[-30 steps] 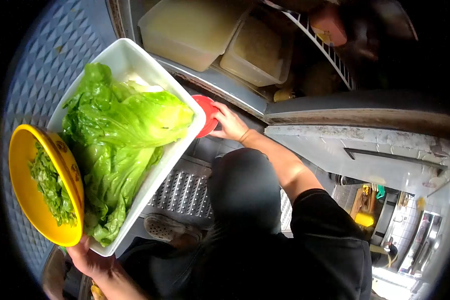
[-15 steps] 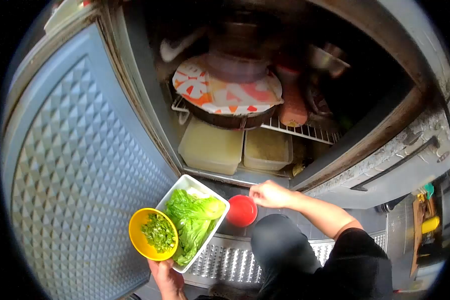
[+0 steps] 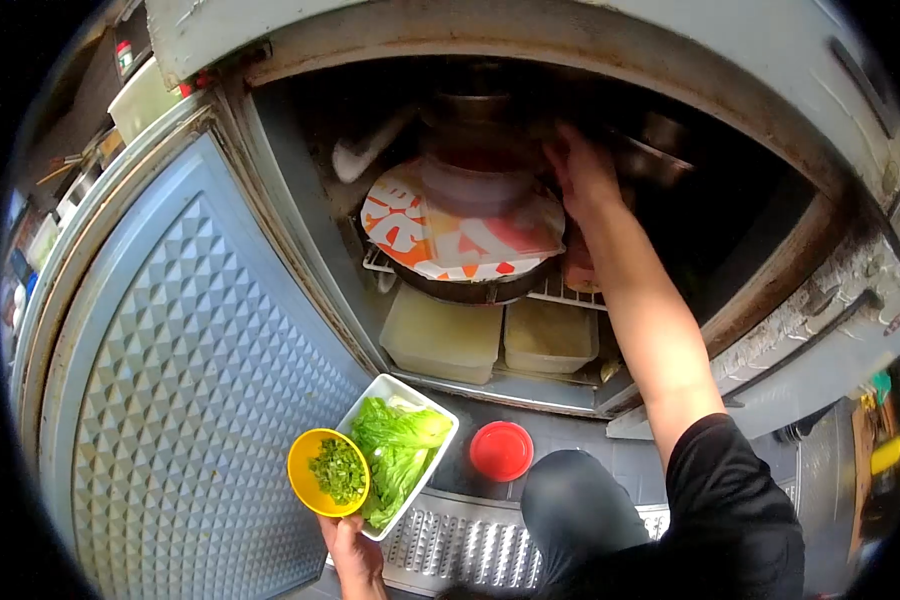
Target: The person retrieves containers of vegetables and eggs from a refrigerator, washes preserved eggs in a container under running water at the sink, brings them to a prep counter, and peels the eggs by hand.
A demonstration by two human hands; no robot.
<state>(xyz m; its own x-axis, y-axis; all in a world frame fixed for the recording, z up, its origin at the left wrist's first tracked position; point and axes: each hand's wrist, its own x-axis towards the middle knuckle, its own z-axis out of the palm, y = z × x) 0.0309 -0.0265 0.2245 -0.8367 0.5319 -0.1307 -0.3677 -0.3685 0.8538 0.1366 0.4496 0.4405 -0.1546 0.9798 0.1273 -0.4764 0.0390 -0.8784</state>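
My left hand [image 3: 348, 540] is closed on the near edges of a yellow bowl [image 3: 305, 492] and a white rectangular tray [image 3: 444, 448], held side by side. Chopped green herbs [image 3: 338, 474] fill part of the bowl, and green lettuce [image 3: 395, 450] lies in the tray. Inside the open fridge, my right hand [image 3: 582, 170] reaches over the upper rack with its fingers stretched out, seemingly holding nothing. It is just right of a dark pan [image 3: 475, 292] covered by an orange-and-white patterned lid or plate [image 3: 460, 245]. A red bowl [image 3: 502, 451] stands on the floor before the fridge.
Two lidded-looking plastic tubs [image 3: 442, 335] sit below the rack [image 3: 570, 297]. Metal bowls [image 3: 653, 160] are at the back right, beside a pinkish packet [image 3: 580, 265] partly behind my arm. The fridge door [image 3: 200, 370] stands wide at left. A ridged metal strip [image 3: 460, 540] crosses the floor.
My right hand has left the red bowl on the floor and gone up into the fridge. The left hand still holds the yellow bowl and tray. The camera view has shifted upward.
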